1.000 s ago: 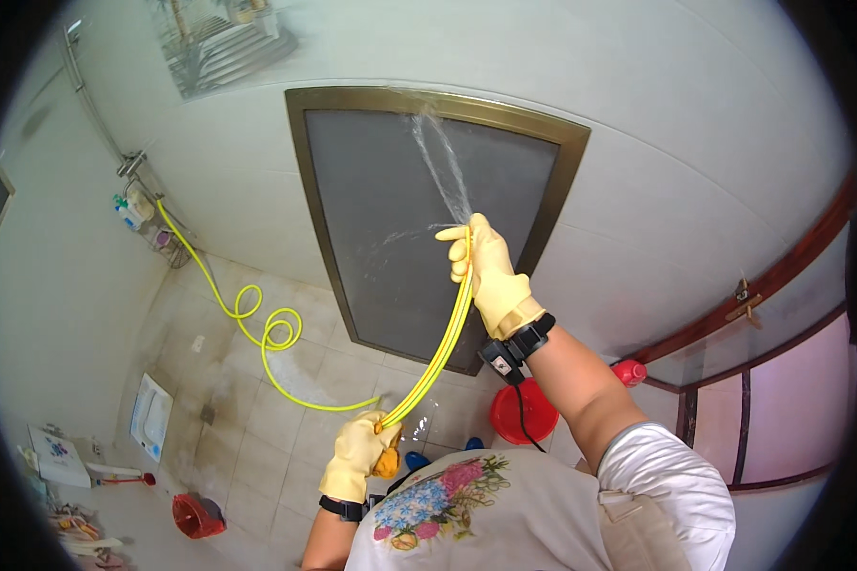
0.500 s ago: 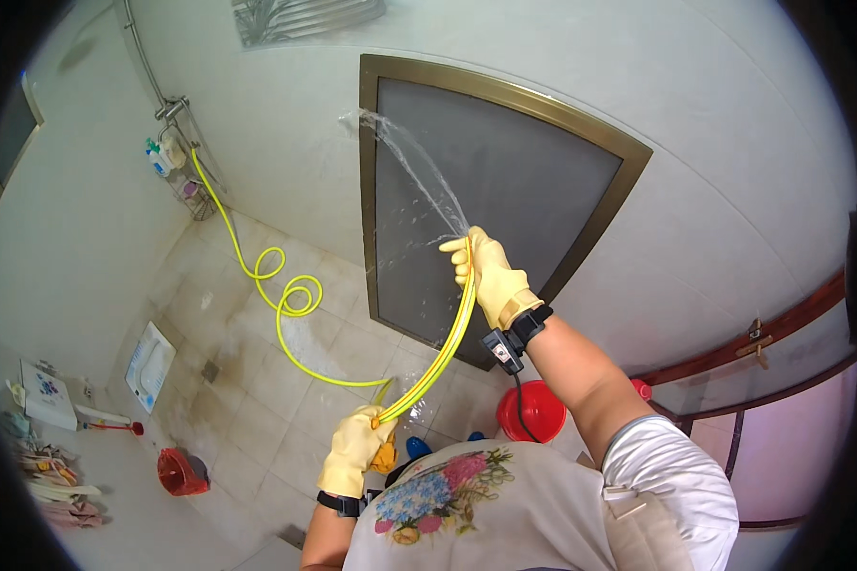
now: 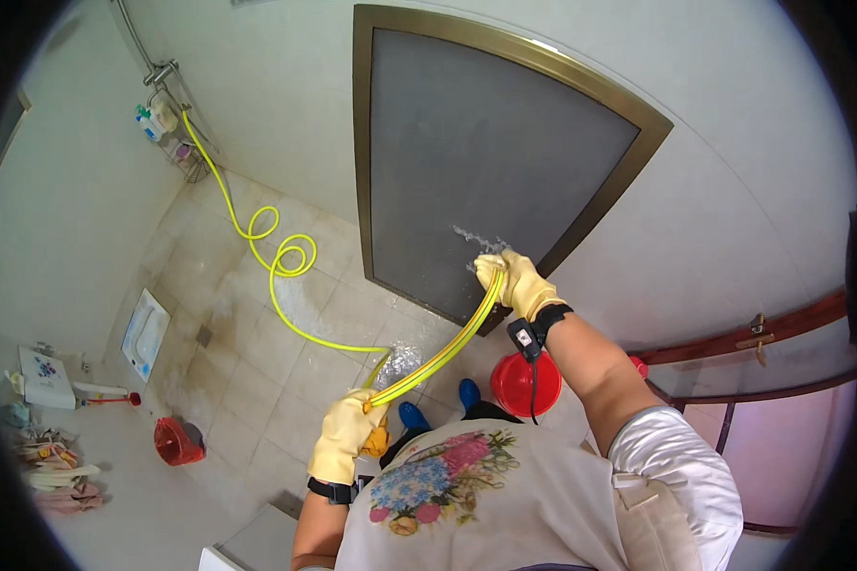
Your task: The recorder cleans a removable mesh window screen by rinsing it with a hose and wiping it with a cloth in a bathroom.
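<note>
My right hand [image 3: 524, 284], in a cream rubber glove, is closed around the end of a yellow garden hose [image 3: 440, 360]. A short spray of water [image 3: 476, 236] leaves that end in front of a grey panel [image 3: 486, 133] with a bronze-coloured frame. Low at my waist, my gloved left hand [image 3: 341, 434] grips a lower stretch of the same hose. Several strands of it arch side by side between my hands. An orange cloth-like thing [image 3: 377, 440] shows beside my left hand; whether I hold it cannot be told.
The hose runs in coils over the tiled floor [image 3: 248, 352] to the shower fitting [image 3: 162, 71]. A red bucket [image 3: 526, 383] stands right of my blue shoes [image 3: 412, 416]. At left are a squat toilet [image 3: 146, 335] and a red bin [image 3: 178, 442]. Water splashes on the floor near my feet.
My right hand has come lower and nearer, and the long upward jet is now a short spray. My left hand still grips the hose. The view has tilted downward.
</note>
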A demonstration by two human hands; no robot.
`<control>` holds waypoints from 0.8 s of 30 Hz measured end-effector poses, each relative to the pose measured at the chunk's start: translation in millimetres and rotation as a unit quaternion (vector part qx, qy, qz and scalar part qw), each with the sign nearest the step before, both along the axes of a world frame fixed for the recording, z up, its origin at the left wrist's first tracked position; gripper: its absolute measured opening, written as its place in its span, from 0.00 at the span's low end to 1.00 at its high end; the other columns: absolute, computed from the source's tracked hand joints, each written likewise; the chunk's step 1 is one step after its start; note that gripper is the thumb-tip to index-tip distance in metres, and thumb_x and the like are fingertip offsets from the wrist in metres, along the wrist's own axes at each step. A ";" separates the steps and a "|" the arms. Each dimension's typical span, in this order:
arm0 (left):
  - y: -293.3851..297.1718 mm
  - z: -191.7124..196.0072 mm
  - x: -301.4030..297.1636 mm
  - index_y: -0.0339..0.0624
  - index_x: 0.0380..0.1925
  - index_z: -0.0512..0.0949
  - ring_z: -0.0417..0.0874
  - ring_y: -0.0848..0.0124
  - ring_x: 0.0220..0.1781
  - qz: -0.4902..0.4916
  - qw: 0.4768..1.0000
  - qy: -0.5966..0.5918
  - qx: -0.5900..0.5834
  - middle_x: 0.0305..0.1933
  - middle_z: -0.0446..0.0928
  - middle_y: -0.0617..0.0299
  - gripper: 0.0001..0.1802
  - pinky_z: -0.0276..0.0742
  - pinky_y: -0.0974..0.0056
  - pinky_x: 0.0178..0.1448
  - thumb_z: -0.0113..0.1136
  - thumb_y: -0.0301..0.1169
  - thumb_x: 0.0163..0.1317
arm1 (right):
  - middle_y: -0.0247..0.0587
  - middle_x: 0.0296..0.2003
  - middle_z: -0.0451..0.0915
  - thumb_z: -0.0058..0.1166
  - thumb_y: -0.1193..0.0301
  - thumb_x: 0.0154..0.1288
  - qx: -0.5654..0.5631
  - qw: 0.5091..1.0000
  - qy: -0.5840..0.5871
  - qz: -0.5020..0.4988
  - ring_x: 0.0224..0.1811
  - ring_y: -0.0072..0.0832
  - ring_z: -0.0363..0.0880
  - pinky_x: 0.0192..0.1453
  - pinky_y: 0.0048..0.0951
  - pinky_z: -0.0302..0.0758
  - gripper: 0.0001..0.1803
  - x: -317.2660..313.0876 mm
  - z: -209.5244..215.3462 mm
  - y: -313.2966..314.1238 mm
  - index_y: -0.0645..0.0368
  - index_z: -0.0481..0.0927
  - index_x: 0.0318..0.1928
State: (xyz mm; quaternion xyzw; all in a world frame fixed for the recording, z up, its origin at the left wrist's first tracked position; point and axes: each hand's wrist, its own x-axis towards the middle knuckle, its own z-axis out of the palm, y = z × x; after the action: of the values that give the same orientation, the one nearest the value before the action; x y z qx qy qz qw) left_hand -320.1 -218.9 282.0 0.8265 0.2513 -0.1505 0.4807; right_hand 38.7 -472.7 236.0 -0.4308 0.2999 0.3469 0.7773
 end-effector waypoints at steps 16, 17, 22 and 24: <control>-62.9 89.0 35.8 0.38 0.46 0.86 0.87 0.62 0.48 0.111 0.992 -0.048 0.025 0.47 0.85 0.52 0.14 0.80 0.64 0.56 0.70 0.31 0.61 | 0.50 0.44 0.84 0.43 0.67 0.82 -0.017 0.959 -0.140 0.247 0.41 0.33 0.86 0.52 0.36 0.87 0.17 36.6 -15.4 -12.0 0.69 0.79 0.52; -67.4 95.7 38.1 0.38 0.45 0.86 0.87 0.62 0.49 0.123 0.991 -0.045 0.022 0.47 0.85 0.52 0.14 0.80 0.63 0.56 0.70 0.31 0.61 | 0.50 0.44 0.84 0.43 0.67 0.82 -0.014 0.958 -0.138 0.251 0.41 0.33 0.86 0.52 0.36 0.87 0.17 38.3 -20.6 -13.6 0.69 0.79 0.52; -77.2 102.5 46.0 0.37 0.45 0.86 0.86 0.61 0.49 0.145 0.987 -0.053 0.044 0.47 0.85 0.50 0.14 0.79 0.63 0.57 0.69 0.31 0.61 | 0.51 0.42 0.85 0.47 0.68 0.79 -0.144 0.888 -0.218 0.379 0.37 0.31 0.85 0.39 0.28 0.83 0.12 46.8 -49.3 -23.1 0.65 0.79 0.46; -80.4 104.9 49.2 0.37 0.45 0.86 0.86 0.61 0.49 0.153 0.986 -0.050 0.038 0.47 0.85 0.50 0.14 0.79 0.62 0.57 0.68 0.31 0.61 | 0.46 0.39 0.85 0.49 0.65 0.78 -0.166 0.866 -0.265 0.390 0.37 0.34 0.84 0.41 0.31 0.80 0.12 49.6 -72.6 -36.5 0.60 0.81 0.44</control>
State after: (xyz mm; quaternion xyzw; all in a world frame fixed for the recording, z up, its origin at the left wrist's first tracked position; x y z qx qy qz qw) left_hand -270.9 -299.3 386.9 0.8025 0.3561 -0.0242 0.4781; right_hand 88.3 -509.2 163.4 -0.7114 -0.0568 0.4391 0.5458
